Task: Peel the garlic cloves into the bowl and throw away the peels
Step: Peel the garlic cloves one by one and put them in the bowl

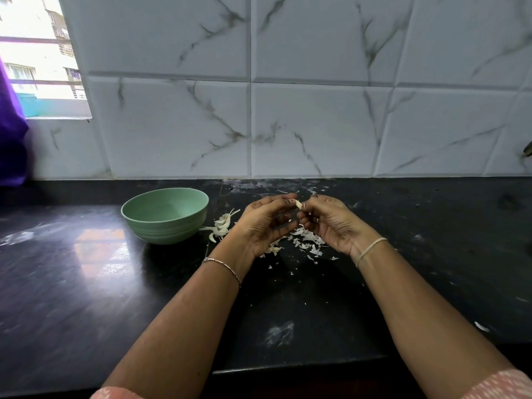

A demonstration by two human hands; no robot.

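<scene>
No writing, label, brand, number or sign can be read anywhere in the view.

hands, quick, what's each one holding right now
Left hand: pinches one end of the garlic clove.
Right hand: pinches the other end of the same clove.

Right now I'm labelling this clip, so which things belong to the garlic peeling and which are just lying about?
In the job: garlic clove pinched between left hand and right hand; green bowl; peels on the counter.
Lying about: purple cloth; window; tiled wall.
</scene>
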